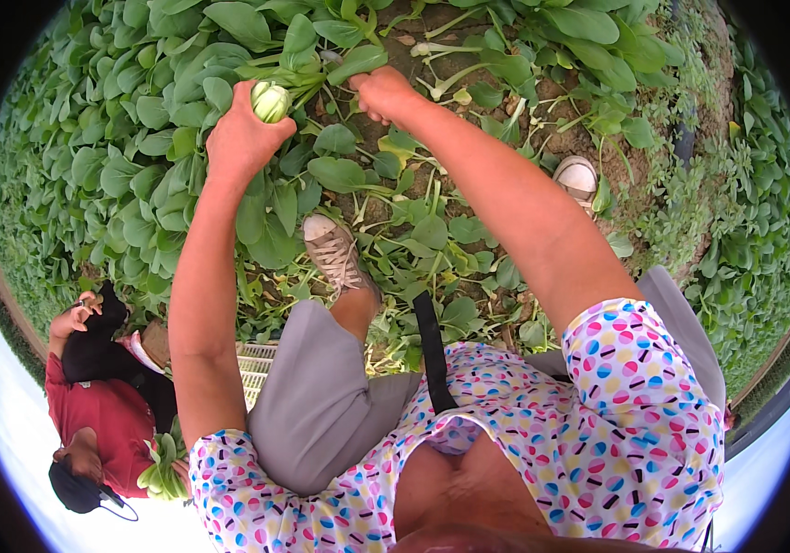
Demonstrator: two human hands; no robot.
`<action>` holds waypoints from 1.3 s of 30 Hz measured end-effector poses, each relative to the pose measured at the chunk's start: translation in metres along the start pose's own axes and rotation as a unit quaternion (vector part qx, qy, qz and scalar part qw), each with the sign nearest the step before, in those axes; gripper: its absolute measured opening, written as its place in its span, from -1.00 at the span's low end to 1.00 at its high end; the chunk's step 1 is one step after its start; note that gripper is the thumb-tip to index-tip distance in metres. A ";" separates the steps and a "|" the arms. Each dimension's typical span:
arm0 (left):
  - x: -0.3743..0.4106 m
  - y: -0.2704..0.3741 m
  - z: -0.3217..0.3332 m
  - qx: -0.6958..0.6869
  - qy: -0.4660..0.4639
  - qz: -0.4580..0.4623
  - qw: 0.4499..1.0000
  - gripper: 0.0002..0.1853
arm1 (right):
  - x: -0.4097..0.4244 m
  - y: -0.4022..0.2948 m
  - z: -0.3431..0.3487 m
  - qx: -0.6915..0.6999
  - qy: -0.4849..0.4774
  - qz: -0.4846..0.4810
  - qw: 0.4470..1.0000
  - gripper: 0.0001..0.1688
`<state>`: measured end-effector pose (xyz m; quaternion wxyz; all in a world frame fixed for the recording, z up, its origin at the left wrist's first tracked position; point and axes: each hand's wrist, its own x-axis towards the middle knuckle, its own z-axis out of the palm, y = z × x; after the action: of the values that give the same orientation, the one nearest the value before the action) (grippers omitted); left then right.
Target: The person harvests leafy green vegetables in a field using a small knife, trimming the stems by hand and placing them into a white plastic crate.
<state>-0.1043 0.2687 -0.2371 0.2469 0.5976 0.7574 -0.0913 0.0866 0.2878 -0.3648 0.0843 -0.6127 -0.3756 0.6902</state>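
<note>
My left hand (pixel 248 135) is wrapped around a head of leafy greens, like bok choy (pixel 270 101); its pale cut base faces me and its leaves point away. Just right of it, my right hand (pixel 380 93) is closed, knuckles up, near the leaves. A bit of a greyish, blade-like piece (pixel 331 58) shows between leaves beside it; its handle is hidden, so I cannot tell for certain what the fist holds. Loose leaves with pale stalks (pixel 447 86) lie on the soil right of this hand.
Dense uncut greens (pixel 118 166) grow at the left. My shoes (pixel 334 252) stand among trimmed leaves on the ground. A light plastic crate (pixel 254 366) is behind my left knee. At lower left, a co-worker in a red shirt (pixel 101 422) holds a bunch of greens (pixel 163 466).
</note>
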 end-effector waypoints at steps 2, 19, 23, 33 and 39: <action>0.002 0.000 -0.001 -0.001 0.005 -0.006 1.000 -0.21 | 0.004 -0.004 0.001 -0.010 -0.021 -0.017 1.000 -0.43; 0.002 -0.078 -0.007 -0.554 -0.028 0.015 0.832 -0.50 | -0.048 0.035 -0.003 0.152 -0.029 -0.144 0.977 -0.67; -0.006 -0.094 -0.007 -0.619 -0.068 -0.017 0.782 -0.51 | -0.034 -0.010 0.006 0.305 -0.060 -0.144 0.939 -0.57; -0.021 -0.080 -0.023 -0.652 -0.080 0.019 0.753 -0.39 | -0.027 -0.088 0.046 0.468 -0.122 -0.194 0.853 -0.19; -0.052 -0.054 -0.046 -0.643 -0.077 0.081 0.758 -0.33 | -0.085 -0.114 0.026 0.350 -0.084 -0.279 0.891 -0.26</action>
<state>-0.1590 0.2292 -0.1810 0.6371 0.3483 0.5650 0.3920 0.0439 0.3082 -0.2287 0.4498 -0.3533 -0.2711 0.7742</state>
